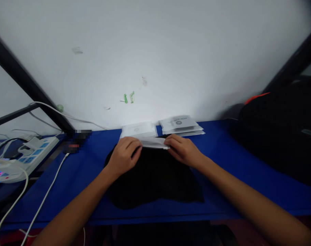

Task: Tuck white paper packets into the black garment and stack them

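Note:
A black cloth (152, 177) lies spread on the blue table (222, 160) in front of me. My left hand (124, 155) and my right hand (183, 148) rest on its far edge. Both are closed on a thin white packet (154, 142) that lies across the top of the cloth, one hand at each end. Behind the packet lies a flat white sheet or packet (138, 130), partly hidden by my fingers.
A stack of white packets (181, 124) sits by the white wall. A large black bag (281, 130) fills the right side. A white power strip (29, 153) with cables lies at the left, beside a black frame bar (24, 82).

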`<state>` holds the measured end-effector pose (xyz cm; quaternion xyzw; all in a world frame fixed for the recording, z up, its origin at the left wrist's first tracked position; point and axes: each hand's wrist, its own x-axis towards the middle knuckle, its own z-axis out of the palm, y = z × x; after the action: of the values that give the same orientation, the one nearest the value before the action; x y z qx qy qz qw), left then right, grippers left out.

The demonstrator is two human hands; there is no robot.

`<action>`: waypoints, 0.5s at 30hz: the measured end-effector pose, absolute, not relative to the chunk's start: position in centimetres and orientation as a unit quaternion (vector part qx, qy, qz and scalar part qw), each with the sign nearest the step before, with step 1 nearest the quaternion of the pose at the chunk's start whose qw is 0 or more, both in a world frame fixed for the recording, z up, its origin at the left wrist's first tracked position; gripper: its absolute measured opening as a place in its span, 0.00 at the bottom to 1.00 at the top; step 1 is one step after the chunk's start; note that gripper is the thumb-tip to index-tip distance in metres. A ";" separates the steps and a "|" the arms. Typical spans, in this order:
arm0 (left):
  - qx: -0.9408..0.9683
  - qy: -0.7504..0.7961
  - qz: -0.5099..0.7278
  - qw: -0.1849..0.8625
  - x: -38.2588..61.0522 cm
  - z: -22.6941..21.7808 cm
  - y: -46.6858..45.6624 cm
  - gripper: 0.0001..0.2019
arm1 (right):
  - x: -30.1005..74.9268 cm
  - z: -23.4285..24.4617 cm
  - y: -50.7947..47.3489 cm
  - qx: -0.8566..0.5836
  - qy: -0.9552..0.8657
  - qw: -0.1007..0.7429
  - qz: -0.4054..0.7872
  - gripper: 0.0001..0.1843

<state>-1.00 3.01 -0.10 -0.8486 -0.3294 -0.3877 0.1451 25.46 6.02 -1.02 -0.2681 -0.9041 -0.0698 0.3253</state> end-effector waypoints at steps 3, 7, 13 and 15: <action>-0.869 -0.268 -0.385 0.153 0.4 -0.4 1.5 0.09 | 24.1 -1.4 4.7 -0.226 -0.906 0.353 -0.066 0.09; -0.882 -0.204 -0.385 0.176 1.3 -0.7 0.2 0.09 | 23.0 -1.7 3.5 -0.175 -0.904 0.374 -0.107 0.10; -0.877 -0.190 -0.404 0.177 1.4 -0.6 0.0 0.05 | 22.9 -2.0 3.4 -0.135 -0.904 0.392 -0.108 0.11; -0.876 -0.193 -0.407 0.174 1.4 -0.5 0.1 0.03 | 22.9 -2.0 3.5 -0.132 -0.904 0.392 -0.109 0.12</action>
<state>1.37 0.11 -0.50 -0.8755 -0.1932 -0.4071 0.1744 22.94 3.48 -2.03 -0.1316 -0.9041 -0.1085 0.3919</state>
